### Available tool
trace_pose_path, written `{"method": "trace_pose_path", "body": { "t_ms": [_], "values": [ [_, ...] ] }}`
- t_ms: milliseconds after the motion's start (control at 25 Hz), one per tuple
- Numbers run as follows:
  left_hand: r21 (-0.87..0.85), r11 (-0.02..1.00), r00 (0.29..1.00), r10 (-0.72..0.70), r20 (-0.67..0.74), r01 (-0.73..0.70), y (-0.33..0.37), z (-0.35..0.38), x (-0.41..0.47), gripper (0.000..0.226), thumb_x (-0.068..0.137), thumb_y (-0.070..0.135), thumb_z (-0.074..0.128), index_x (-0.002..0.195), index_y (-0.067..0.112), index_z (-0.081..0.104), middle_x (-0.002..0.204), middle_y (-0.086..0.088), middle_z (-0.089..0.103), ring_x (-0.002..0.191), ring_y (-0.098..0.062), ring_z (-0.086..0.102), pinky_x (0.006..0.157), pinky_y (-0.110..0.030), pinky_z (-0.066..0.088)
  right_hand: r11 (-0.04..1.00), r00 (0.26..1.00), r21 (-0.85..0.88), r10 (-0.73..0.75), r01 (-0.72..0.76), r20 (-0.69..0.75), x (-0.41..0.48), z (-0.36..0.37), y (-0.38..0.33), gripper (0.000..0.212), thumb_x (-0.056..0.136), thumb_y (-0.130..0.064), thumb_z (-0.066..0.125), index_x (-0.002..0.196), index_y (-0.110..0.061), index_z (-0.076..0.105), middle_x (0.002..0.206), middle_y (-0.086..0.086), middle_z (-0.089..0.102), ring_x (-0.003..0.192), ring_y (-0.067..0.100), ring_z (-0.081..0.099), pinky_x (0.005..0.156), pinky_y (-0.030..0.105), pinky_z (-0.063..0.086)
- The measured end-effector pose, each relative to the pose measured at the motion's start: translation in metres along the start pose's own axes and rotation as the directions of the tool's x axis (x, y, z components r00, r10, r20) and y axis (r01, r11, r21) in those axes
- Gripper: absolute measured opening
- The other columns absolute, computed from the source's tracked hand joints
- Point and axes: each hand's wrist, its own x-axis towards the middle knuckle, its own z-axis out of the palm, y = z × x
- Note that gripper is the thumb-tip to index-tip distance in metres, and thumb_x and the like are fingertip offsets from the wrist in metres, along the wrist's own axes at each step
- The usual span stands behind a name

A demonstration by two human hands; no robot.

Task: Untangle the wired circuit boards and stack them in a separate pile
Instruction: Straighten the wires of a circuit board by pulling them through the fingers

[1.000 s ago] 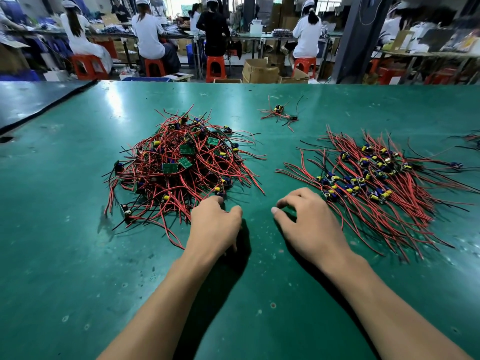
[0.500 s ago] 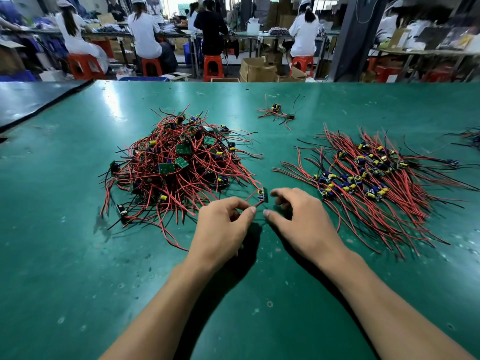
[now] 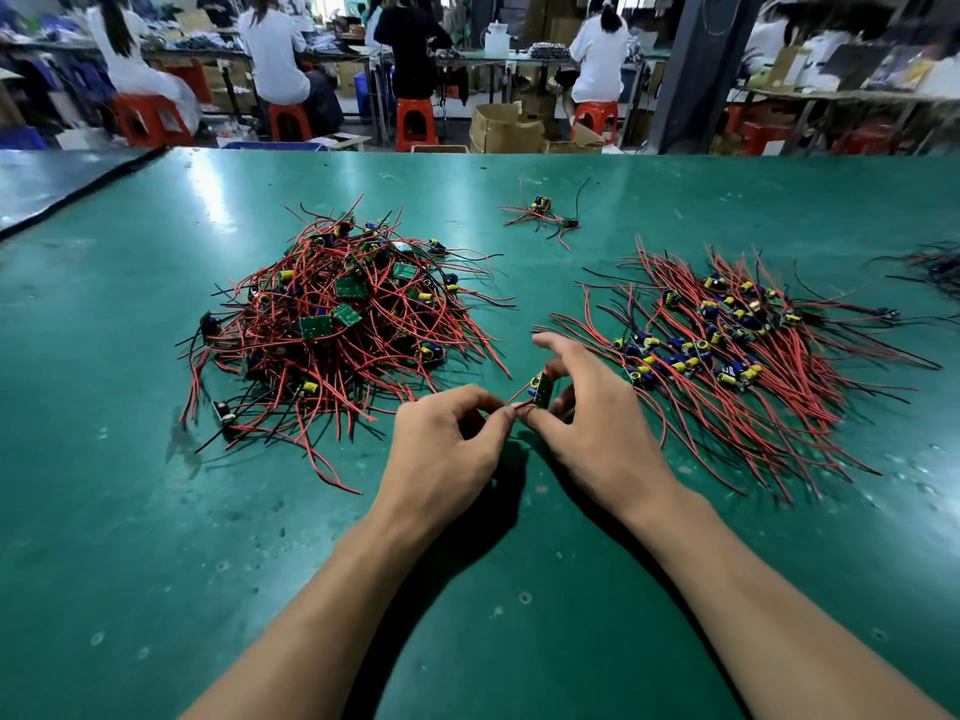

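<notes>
Head view, green table (image 3: pixel 156 511). Left hand (image 3: pixel 447 449): curled, thumb and forefinger tips pinching a red wire (image 3: pixel 519 399) at its near end. Right hand (image 3: pixel 597 433): fingers (image 3: pixel 566 400) and thumb grasping one small circuit board (image 3: pixel 542 391) by its edges, forefinger stretched out past it toward the far side. Board held on edge, tilted, low over the table (contact with the surface not resolvable), in the gap between the two big piles, at their near side. Red wire running from the board down-left to the left fingertips, fairly taut. Left of the hands: tangled pile (image 3: pixel 332 324), a mound of red and black wires with green boards and blue and yellow components poking out at all angles. Right of the hands: flat pile (image 3: pixel 727 350), boards bunched in a band along its middle, wires fanned out to the near right and the far left. Back of the right hand just beside this pile's nearest wires. Further back, between the piles: loose cluster (image 3: pixel 540 215) of a few wired boards, well apart from both. Far right edge: dark wire bunch (image 3: pixel 935 262), blurred. Behind the table: seated people (image 3: pixel 272 49) in white tops on red stools (image 3: pixel 415 124), cardboard boxes (image 3: pixel 504 132) on the floor.
</notes>
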Motion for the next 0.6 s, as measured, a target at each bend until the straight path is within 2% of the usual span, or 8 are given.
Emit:
{"method": "trace_pose_path", "body": {
  "t_ms": [120,200,320,440,600],
  "values": [
    [-0.028,1.000,1.000,0.001,0.008,-0.001,0.0018,-0.0008,-0.0005,0.014,0.086,0.020,0.071,0.075,0.013,0.072,0.047,-0.009,0.058,0.041,-0.027,0.050,0.046,-0.039,0.044,1.000,1.000,-0.009,-0.029,0.029,-0.005,0.0006,0.0024,0.0033,0.044,0.083,-0.033,0.074,0.124,-0.034,0.060,0.109,-0.016,0.062,0.077,0.005,0.058,0.083,0.037,0.053],
    [-0.037,0.999,1.000,-0.005,0.012,0.005,0.0010,-0.0003,-0.0003,0.014,0.086,0.019,0.071,0.074,0.012,0.072,0.048,-0.011,0.058,0.040,-0.020,0.046,0.045,-0.041,0.043,1.000,1.000,0.009,-0.023,0.024,-0.013,0.0013,0.0037,0.0051,0.040,0.083,-0.036,0.074,0.121,-0.034,0.063,0.106,-0.018,0.062,0.074,0.004,0.058,0.080,0.034,0.053],
    [-0.053,0.998,1.000,-0.016,0.018,0.017,-0.0009,0.0000,0.0005,0.012,0.087,0.018,0.070,0.076,0.013,0.071,0.049,-0.011,0.058,0.041,-0.018,0.046,0.045,-0.041,0.044,1.000,0.999,0.019,-0.023,0.024,-0.028,0.0022,0.0061,0.0059,0.037,0.083,-0.040,0.071,0.119,-0.034,0.064,0.103,-0.019,0.061,0.074,0.004,0.058,0.078,0.032,0.053],
    [-0.087,0.996,1.000,-0.024,0.011,0.025,0.0002,-0.0007,-0.0007,0.005,0.088,0.018,0.068,0.084,0.017,0.069,0.052,-0.012,0.059,0.042,-0.027,0.050,0.045,-0.038,0.045,1.000,0.998,0.019,-0.016,0.017,-0.065,0.0020,0.0062,0.0066,0.038,0.086,-0.045,0.063,0.121,-0.031,0.063,0.109,-0.015,0.063,0.076,0.005,0.058,0.079,0.034,0.053],
    [-0.098,0.995,0.996,-0.041,-0.076,0.033,-0.0005,-0.0027,0.0011,0.007,0.088,0.019,0.069,0.084,0.021,0.063,0.055,-0.006,0.061,0.047,-0.024,0.056,0.049,-0.034,0.047,0.999,0.992,0.026,0.032,-0.029,-0.121,0.0039,0.0054,0.0095,0.044,0.091,-0.051,0.053,0.127,-0.027,0.062,0.117,-0.011,0.064,0.088,-0.003,0.056,0.079,0.026,0.045]
  ]
}}
